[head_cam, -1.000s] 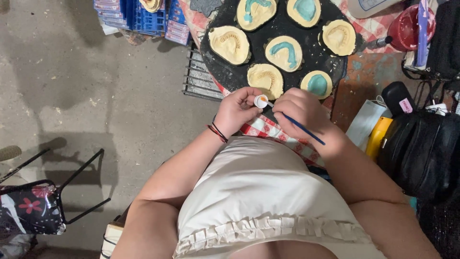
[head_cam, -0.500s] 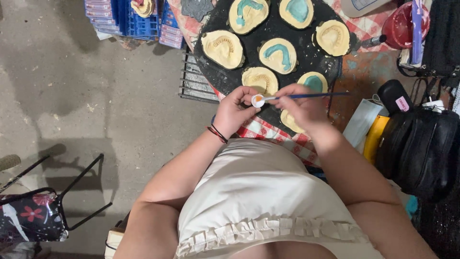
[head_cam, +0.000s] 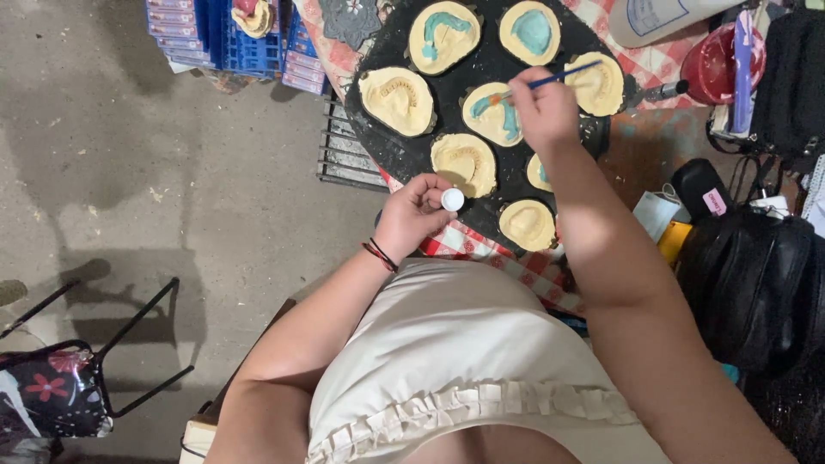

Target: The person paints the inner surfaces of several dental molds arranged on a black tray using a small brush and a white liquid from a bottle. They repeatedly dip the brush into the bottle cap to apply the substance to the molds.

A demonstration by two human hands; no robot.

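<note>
My left hand (head_cam: 414, 215) holds a small white paint pot (head_cam: 452, 199) near the front edge of a round black tray (head_cam: 387, 142). My right hand (head_cam: 543, 105) grips a thin blue-handled paintbrush (head_cam: 550, 81), whose tip touches a cream plaster mould (head_cam: 491, 113) in the tray's middle that bears teal paint. Several more cream moulds lie on the tray: two at the back carry teal paint (head_cam: 445, 34) (head_cam: 530, 31), others such as the left one (head_cam: 397, 100) are bare.
The tray rests on a red-checked cloth (head_cam: 468, 245). Blue crates (head_cam: 245, 39) stand at the back left, a wire rack (head_cam: 348, 155) beside the tray. Black bags (head_cam: 756, 275) and a red container (head_cam: 718, 64) crowd the right. A floral bag (head_cam: 51, 391) hangs on a black stand.
My right hand left the paint pot and reached forward with the brush to the middle mould. My left hand stayed put with the pot. The camera view tilted forward slightly.
</note>
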